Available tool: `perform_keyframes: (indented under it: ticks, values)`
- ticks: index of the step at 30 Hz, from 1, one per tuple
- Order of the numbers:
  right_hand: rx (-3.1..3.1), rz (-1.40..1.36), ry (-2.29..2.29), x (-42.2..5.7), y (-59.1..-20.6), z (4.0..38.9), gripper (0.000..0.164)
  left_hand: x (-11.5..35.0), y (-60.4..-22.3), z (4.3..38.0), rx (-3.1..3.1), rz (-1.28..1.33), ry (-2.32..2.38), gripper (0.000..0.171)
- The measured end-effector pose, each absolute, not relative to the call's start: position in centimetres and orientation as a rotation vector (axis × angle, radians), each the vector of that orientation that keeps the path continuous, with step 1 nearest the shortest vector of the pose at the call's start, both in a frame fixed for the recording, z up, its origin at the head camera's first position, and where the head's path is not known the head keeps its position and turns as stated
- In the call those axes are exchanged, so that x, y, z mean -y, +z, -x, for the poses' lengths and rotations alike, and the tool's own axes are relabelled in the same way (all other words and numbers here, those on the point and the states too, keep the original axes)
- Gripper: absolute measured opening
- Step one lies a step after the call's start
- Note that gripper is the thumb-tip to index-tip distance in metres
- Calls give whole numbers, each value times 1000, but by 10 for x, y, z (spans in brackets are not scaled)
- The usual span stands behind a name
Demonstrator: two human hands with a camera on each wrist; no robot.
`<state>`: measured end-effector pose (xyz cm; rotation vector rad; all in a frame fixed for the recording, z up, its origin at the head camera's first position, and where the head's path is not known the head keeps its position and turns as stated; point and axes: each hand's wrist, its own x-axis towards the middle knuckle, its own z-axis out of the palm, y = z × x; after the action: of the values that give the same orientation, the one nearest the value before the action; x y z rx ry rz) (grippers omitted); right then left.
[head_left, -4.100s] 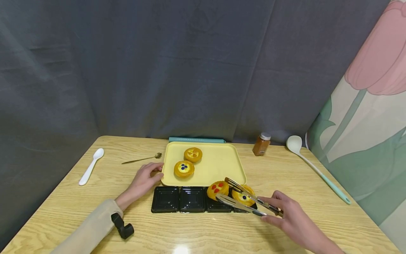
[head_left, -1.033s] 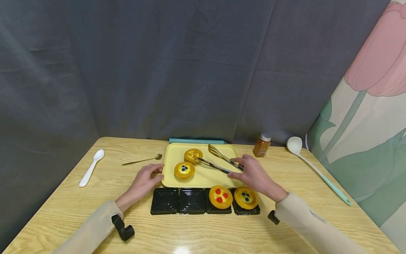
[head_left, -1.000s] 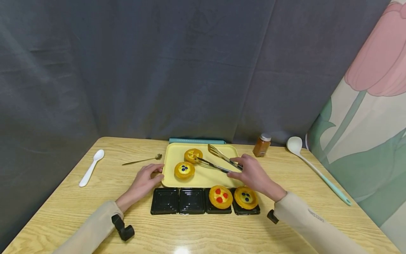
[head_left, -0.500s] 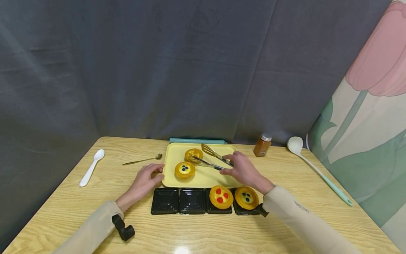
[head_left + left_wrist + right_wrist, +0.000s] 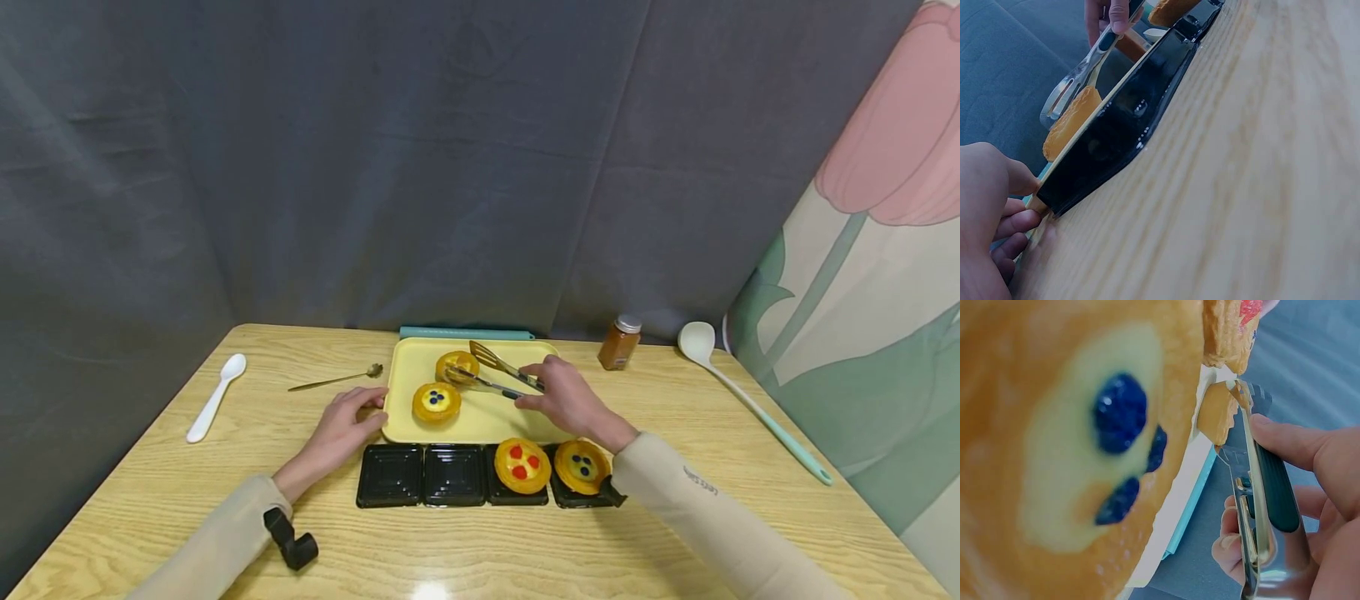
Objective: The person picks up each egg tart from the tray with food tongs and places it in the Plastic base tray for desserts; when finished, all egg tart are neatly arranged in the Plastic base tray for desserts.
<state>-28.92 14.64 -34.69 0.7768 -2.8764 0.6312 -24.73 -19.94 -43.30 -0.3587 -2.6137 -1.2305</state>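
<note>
My left hand [image 5: 343, 423] pinches the left rim of the yellow tray [image 5: 517, 421] between thumb and fingers. My right hand [image 5: 566, 398] holds metal tongs [image 5: 491, 386] with dark grips. The tongs are spread over the tray, one tip overlapping the orange-topped tart [image 5: 452, 357] and the other tip behind it to the right. In front of that tart lies a blueberry tart [image 5: 437, 410] on the tray. Below the tray runs a row of black square compartments [image 5: 391, 475]. A strawberry tart [image 5: 522, 479] sits in the third, another blueberry tart [image 5: 577, 479] in the rightmost.
A gold spoon [image 5: 330, 382] and a white spoon [image 5: 213, 406] lie on the left. At the back right stand a spice jar [image 5: 618, 343] and, beside it, a ladle [image 5: 750, 404] with a mint handle. A teal roll [image 5: 465, 333] lies behind the tray.
The strawberry tart, between the tongs at first, now sits released in the third compartment. My right hand has carried the tongs up and left to the orange-topped tart. The left hand stays put.
</note>
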Motion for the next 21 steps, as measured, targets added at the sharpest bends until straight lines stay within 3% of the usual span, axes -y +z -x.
perform_keyframes:
  ticks: [21]
  values:
    - [2843,-820,646,-149,-341,283,46,200,-434,250,2607,355,-1233,44]
